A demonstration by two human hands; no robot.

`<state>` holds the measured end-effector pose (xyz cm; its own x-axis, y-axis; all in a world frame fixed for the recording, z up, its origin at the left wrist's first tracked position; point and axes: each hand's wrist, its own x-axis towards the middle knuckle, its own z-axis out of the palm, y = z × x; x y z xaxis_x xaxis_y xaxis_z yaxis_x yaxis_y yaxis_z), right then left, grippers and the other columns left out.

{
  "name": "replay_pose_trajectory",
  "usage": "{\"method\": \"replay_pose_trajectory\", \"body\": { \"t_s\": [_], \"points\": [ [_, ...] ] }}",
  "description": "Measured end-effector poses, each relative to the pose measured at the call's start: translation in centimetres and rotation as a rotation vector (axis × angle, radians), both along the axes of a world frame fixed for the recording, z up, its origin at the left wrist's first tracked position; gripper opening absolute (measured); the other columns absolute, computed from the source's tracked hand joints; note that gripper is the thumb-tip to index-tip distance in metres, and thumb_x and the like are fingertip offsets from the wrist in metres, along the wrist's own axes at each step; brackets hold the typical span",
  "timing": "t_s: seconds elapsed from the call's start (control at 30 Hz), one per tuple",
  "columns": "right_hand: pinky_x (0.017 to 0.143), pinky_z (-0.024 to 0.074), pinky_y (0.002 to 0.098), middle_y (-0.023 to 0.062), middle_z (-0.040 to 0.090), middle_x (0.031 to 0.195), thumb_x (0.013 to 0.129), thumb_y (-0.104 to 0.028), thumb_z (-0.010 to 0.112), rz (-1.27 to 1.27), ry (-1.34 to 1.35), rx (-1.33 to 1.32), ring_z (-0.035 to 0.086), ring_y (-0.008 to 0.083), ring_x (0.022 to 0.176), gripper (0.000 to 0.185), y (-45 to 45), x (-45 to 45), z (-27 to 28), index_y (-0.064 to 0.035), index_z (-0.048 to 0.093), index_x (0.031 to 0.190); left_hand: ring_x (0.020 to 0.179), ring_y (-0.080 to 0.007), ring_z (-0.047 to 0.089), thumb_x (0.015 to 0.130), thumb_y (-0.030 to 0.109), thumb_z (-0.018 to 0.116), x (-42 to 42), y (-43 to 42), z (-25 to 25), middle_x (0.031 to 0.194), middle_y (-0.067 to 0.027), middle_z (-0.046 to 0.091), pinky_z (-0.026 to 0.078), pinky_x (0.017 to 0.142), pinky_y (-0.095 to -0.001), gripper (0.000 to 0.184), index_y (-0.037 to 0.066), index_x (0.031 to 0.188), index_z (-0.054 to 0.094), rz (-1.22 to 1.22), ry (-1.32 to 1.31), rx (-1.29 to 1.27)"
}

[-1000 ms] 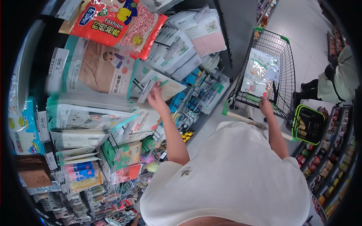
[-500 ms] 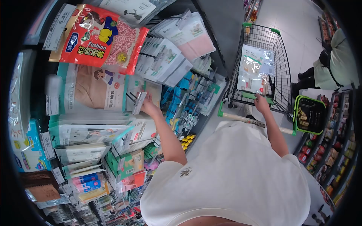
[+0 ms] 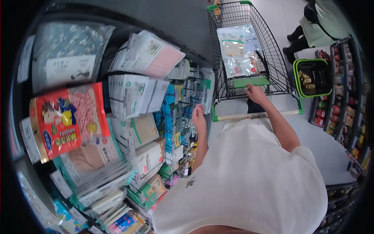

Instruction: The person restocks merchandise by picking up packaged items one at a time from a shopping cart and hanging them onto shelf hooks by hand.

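My left hand (image 3: 198, 113) is raised beside the hanging goods, fingers loosely bent and apart, with nothing visible in it. Nearest to it are blue packets (image 3: 169, 113) on hooks to its left. My right hand (image 3: 254, 93) has its fingers curled at the edge of the green flap (image 3: 252, 82) of a wire shopping cart (image 3: 277, 54). Inside the cart lie clear bags of packaged goods (image 3: 238, 50). The cart's push bar (image 3: 253, 116) crosses in front of my shirt.
Hanging at the left are a red sleeve-cover packet (image 3: 68, 121), a floral packet (image 3: 72, 50) and white packs (image 3: 134, 95). On the right stand a black-green basket (image 3: 313, 78) holding small packs and shelves of goods (image 3: 339, 105). Another person (image 3: 317, 27) is beyond the basket.
My left hand has moved right, away from the price tag and hooks by the sleeve-cover packs. My right hand stays at the cart's green flap. The view has turned, shifting the shelf and cart.
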<state>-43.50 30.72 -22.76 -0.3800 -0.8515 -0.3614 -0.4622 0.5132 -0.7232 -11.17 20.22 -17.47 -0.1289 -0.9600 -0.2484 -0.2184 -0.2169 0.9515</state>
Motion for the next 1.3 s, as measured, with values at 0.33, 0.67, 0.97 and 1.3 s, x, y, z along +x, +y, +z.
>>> {"method": "replay_pose_trajectory", "body": {
  "t_s": [0.33,0.67,0.97,1.3],
  "points": [
    [0.086,0.0526,0.0400,0.0235,0.070,0.103,0.090,-0.018,0.063,-0.075,-0.270,0.105,0.069,0.0345,0.096,0.036,-3.2,-5.2,-3.7,0.0015,0.063,0.120,0.108,-0.0433,0.062,0.102,0.030,0.049,-10.0,-5.6,-5.9,0.115,-0.0247,0.066,0.049,0.092,-0.0464,0.044,0.005,0.137,0.053,-0.571,-0.767,0.039],
    [0.092,0.0512,0.0407,0.0253,0.070,0.107,0.083,-0.037,0.071,-0.579,-0.412,0.219,0.067,0.0351,0.105,0.051,-15.7,-13.1,-35.5,0.0050,0.068,0.112,0.085,-0.0344,0.070,0.104,0.021,0.046,-10.7,-6.6,-7.0,0.106,-0.0174,0.072,0.054,0.077,-0.0410,0.043,0.006,0.144,0.046,-0.671,-0.924,0.203],
    [0.082,0.0522,0.0399,0.0240,0.069,0.106,0.077,-0.046,0.081,-0.927,-0.410,0.132,0.068,0.0313,0.095,0.071,-26.3,-16.4,-39.0,0.0099,0.064,0.117,0.094,-0.0307,0.071,0.102,0.010,0.049,-12.7,-7.3,-5.5,0.115,-0.0181,0.069,0.056,0.080,-0.0398,0.044,0.002,0.145,0.043,-0.623,-0.819,0.339],
    [0.076,0.0489,0.0448,0.0208,0.064,0.080,0.084,-0.032,0.067,-0.701,-0.047,0.043,0.063,0.0368,0.080,0.032,-24.8,-16.0,-34.9,-0.0015,0.057,0.084,0.094,-0.0269,0.071,0.105,0.018,0.044,-12.2,-6.8,-5.4,0.120,-0.0144,0.070,0.054,0.082,-0.0361,0.045,0.001,0.147,0.040,-0.624,-0.844,0.382]
  ]
}}
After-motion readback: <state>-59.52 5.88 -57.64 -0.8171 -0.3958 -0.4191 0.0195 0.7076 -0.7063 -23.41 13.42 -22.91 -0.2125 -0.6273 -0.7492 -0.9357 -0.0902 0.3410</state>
